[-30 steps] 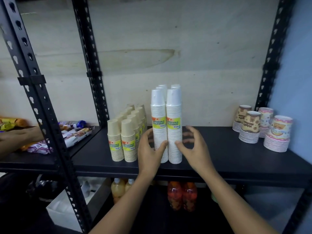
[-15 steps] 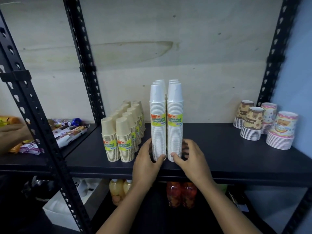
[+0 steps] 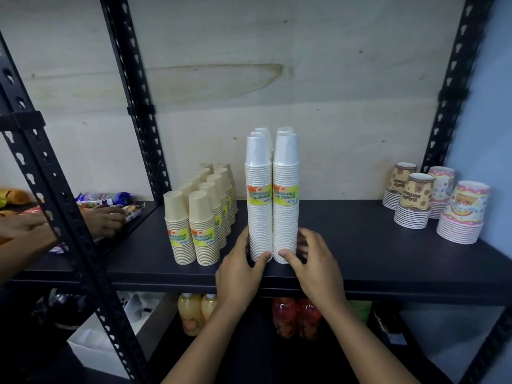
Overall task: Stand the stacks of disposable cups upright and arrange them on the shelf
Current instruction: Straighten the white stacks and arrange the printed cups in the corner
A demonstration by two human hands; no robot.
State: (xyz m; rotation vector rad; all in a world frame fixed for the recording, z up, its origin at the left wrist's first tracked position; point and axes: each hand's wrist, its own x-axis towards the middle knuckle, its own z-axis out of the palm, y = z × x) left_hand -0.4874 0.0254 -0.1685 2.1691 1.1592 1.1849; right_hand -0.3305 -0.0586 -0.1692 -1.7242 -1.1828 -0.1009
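Tall white cup stacks [image 3: 273, 195] stand upright in two rows at the middle of the black shelf [image 3: 360, 245], each front stack with a yellow label. My left hand [image 3: 241, 270] cups the base of the front left stack, thumb on its front. My right hand [image 3: 315, 259] cups the base of the front right stack the same way. Shorter beige cup stacks [image 3: 199, 214] stand upright in two rows just left of them. Patterned cup stacks [image 3: 435, 206] sit at the right end.
Black slotted uprights [image 3: 138, 106] frame the bay. Another person's hands [image 3: 105, 220] handle snack packets [image 3: 105, 198] on the neighbouring shelf to the left. Juice bottles [image 3: 194, 314] and red bottles [image 3: 296, 317] stand on the lower shelf. Bare shelf lies between the white and patterned stacks.
Both hands have slid down from mid-height to the bases of the two front white stacks and closed in on them. The stacks stay upright.
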